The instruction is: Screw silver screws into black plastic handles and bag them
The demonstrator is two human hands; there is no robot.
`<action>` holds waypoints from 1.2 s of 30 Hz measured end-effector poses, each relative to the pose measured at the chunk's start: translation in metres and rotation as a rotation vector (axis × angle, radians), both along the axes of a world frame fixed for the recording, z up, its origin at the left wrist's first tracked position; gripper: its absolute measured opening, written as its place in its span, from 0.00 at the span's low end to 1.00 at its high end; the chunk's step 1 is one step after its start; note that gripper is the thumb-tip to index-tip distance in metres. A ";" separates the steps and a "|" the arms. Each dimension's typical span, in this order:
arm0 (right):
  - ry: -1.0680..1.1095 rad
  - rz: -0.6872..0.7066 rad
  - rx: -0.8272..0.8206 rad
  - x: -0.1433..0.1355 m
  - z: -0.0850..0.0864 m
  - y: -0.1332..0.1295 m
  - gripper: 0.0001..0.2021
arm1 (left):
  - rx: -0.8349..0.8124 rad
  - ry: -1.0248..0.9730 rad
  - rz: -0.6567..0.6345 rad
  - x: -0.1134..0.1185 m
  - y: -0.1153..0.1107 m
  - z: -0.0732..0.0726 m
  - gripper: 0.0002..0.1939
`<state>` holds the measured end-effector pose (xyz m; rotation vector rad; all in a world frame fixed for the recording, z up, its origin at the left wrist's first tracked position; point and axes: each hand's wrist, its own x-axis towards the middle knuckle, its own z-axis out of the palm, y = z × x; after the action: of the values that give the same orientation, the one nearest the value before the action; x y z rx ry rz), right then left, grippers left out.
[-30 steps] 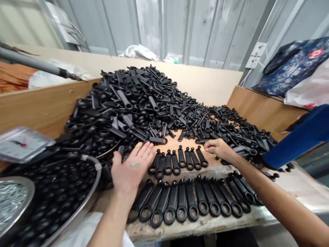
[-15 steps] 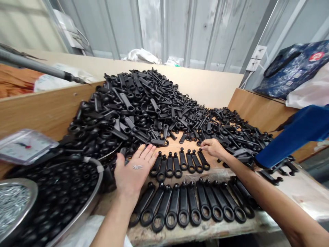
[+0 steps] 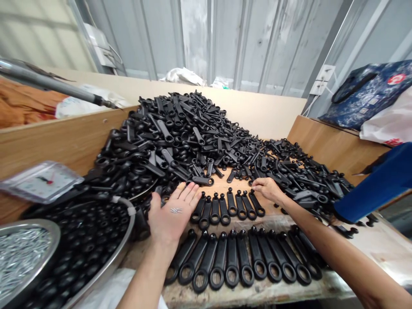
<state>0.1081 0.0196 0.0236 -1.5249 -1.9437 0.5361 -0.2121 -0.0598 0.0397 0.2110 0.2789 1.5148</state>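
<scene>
Bright light leaves pale glare on the right tabletop (image 3: 383, 253).

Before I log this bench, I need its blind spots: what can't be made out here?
In the head view:
Right hand: whether it grips anything, hidden by its curled fingers.
Front row of black parts: right end, hidden by the right forearm.
Bowl of metal pieces: left side, cut off by the left edge.
Dial: figures too small and blurred to read.

The wooden surface (image 3: 222, 183) bore a tall heap of black levers (image 3: 186, 133) at the back, a lower pile (image 3: 309, 182) at the right, a row of small levers (image 3: 231, 201) in the middle, and a longer row of large levers (image 3: 244, 253) along the front.
</scene>
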 end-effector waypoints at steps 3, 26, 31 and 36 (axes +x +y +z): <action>-0.009 0.008 -0.005 -0.002 -0.001 -0.001 0.08 | -0.007 0.010 0.006 0.001 -0.001 0.001 0.41; -0.248 0.707 0.554 -0.195 0.056 -0.059 0.11 | 0.023 -0.020 -0.118 0.005 -0.010 0.003 0.39; -0.311 0.775 0.564 -0.200 0.054 -0.051 0.12 | -0.010 -0.036 -0.125 0.007 -0.011 0.002 0.35; -0.349 0.810 0.552 -0.199 0.054 -0.048 0.13 | -0.007 -0.037 -0.125 0.009 -0.012 0.005 0.37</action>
<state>-0.0908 -0.0286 0.0774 -0.4705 -2.6703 0.0092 -0.2035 -0.0719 0.0446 0.1912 0.2378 1.3924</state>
